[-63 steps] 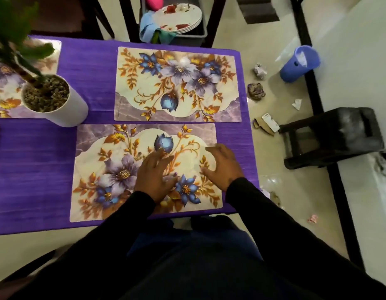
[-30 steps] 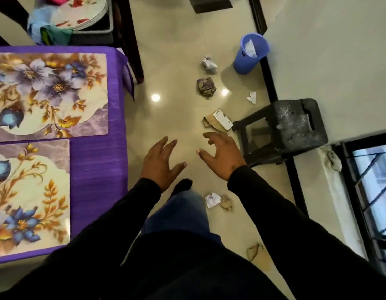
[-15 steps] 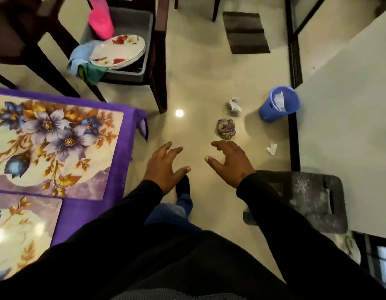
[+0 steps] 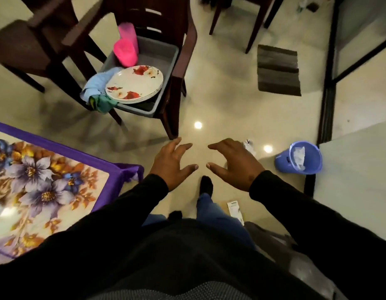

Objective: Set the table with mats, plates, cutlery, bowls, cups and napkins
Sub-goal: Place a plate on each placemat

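White floral plates (image 4: 134,84), stacked at eleven o'clock in a grey tub (image 4: 166,61), look rigid, slick and weighty together; left hand (image 4: 172,163) and right hand (image 4: 233,163), both spread empty, should grip opposite rims.

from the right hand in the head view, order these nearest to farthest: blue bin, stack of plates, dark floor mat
From the right hand:
1. Blue bin, on the floor just to its right.
2. Stack of plates, up and left, in the grey tub on the chair.
3. Dark floor mat, far ahead, slightly right.
The last two are nearly level.
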A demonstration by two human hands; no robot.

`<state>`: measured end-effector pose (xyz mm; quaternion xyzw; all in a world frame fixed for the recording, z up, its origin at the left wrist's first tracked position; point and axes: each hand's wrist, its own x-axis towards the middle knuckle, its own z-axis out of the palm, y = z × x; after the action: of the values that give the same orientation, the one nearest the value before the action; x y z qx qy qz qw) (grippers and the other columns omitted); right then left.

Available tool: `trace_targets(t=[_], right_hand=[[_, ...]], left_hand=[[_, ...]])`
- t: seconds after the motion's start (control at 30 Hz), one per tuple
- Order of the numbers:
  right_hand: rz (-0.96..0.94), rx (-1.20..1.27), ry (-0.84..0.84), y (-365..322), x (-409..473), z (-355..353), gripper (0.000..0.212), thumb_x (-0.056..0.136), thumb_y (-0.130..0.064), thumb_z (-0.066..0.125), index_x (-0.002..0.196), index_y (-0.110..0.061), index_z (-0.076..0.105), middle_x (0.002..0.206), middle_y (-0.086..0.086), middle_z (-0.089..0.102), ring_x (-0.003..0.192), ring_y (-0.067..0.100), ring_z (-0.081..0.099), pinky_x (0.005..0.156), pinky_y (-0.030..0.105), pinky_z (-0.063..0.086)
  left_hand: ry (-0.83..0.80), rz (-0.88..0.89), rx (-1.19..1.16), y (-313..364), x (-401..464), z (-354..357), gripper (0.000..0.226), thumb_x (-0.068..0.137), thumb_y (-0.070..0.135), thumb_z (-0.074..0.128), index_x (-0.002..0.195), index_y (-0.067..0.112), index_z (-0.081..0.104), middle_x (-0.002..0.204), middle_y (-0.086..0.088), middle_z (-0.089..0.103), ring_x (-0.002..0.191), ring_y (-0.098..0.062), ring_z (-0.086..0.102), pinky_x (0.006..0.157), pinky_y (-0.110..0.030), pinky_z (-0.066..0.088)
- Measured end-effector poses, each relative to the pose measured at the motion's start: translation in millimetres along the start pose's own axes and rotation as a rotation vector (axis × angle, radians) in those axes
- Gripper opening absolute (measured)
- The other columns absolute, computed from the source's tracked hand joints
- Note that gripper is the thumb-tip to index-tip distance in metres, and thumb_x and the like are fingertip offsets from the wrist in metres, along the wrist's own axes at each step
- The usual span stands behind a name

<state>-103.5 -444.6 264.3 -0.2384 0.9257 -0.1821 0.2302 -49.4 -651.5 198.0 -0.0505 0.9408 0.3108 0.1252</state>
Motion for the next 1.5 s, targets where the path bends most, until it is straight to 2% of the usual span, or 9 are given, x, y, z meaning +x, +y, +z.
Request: trace_targets(t=[0.2,0.57,0.83,0.93,1.03,1.13,1.27,1.4,1.5], right_hand=[[-0.142,-0.03,-0.069,42.6,112.9,-52.8,0.055,0.095,-0.047,0.059,0.143,-0.024,0.047,0.138,0.002,0.051,0.126,0.021,0.045,0.104,0.031,0.039],[-0.352,-0.166,-0.339,17.1,334.4,-70.4,0.051,0.093,-0.043,0.063,0.137,-0.02,0.052,0.134,0.004,0.053,0.122,0.022,0.051,0.103,0.031,0.042],[-0.229,-0.229,-0.503,-5.7,483.8,-48.2,0.047,0.095,-0.038,0.061,0.137,-0.019,0.052,0.137,0.006,0.054,0.123,0.026,0.055,0.101,0.031,0.044],[-0.164,-0.202,-0.47,-13.7,533.6,-35.1,0.05,0.094,-0.039,0.062,0.139,-0.018,0.052,0.14,0.008,0.053,0.125,0.027,0.052,0.105,0.036,0.045],[-0.131,-0.237,-0.498,-13.0,581.2,-18.5,0.051,0.093,-0.04,0.062,0.137,-0.016,0.053,0.138,0.01,0.056,0.123,0.028,0.052,0.099,0.034,0.043],[-0.042,-0.228,-0.534,-10.0,629.8,-0.6,0.052,0.093,-0.04,0.063,0.137,-0.015,0.051,0.134,0.01,0.058,0.119,0.028,0.056,0.097,0.032,0.044],[0.01,-0.16,-0.542,-7.2,688.9,23.7,0.054,0.092,-0.034,0.066,0.137,-0.01,0.047,0.134,0.015,0.058,0.12,0.033,0.056,0.1,0.042,0.049],[0.064,-0.145,-0.57,-2.5,736.5,44.0,0.061,0.095,-0.028,0.065,0.147,-0.014,0.038,0.143,0.015,0.049,0.128,0.034,0.051,0.1,0.041,0.045],[0.117,-0.095,-0.589,4.0,763.4,57.6,0.066,0.095,-0.027,0.065,0.151,-0.016,0.032,0.147,0.014,0.048,0.13,0.034,0.05,0.102,0.041,0.045]], left_hand=[[0.085,-0.165,-0.057,2.4,76.8,-15.6,0.075,0.087,0.047,0.072,0.151,0.024,0.04,0.158,-0.006,0.037,0.146,-0.024,0.032,0.117,-0.048,0.034],[0.401,-0.573,-0.585,-48.1,191.6,-52.3,0.053,0.087,0.029,0.077,0.135,0.015,0.058,0.129,0.0,0.059,0.118,-0.014,0.054,0.097,-0.02,0.04],[0.473,-1.116,-1.175,-148.8,275.5,-73.1,0.009,0.089,0.025,0.075,0.086,0.023,0.066,0.094,-0.006,0.07,0.094,-0.028,0.067,0.078,-0.032,0.052],[0.447,-1.19,-1.261,-177.8,300.3,-79.4,0.009,0.092,0.021,0.072,0.092,0.015,0.065,0.09,-0.007,0.065,0.081,-0.023,0.06,0.065,-0.028,0.048],[0.464,-1.281,-1.35,-203.0,320.0,-77.4,0.014,0.094,0.023,0.07,0.091,0.011,0.064,0.086,-0.01,0.064,0.074,-0.022,0.057,0.068,-0.031,0.049],[0.498,-1.382,-1.433,-219.5,339.7,-71.6,0.023,0.093,0.027,0.072,0.08,0.014,0.059,0.084,-0.008,0.062,0.083,-0.026,0.058,0.075,-0.036,0.048],[0.515,-1.494,-1.514,-237.7,363.5,-61.1,0.031,0.091,0.028,0.075,0.078,0.012,0.051,0.081,-0.011,0.053,0.083,-0.026,0.049,0.064,-0.036,0.042],[0.595,-1.658,-1.432,-253.0,378.4,-42.9,0.034,0.085,0.031,0.079,0.092,0.0,0.065,0.079,-0.012,0.065,0.077,-0.032,0.064,0.074,-0.042,0.059],[0.688,-1.7,-1.525,-256.8,390.2,-32.1,0.032,0.084,0.03,0.08,0.098,0.005,0.065,0.093,-0.012,0.07,0.086,-0.031,0.07,0.066,-0.039,0.059]])
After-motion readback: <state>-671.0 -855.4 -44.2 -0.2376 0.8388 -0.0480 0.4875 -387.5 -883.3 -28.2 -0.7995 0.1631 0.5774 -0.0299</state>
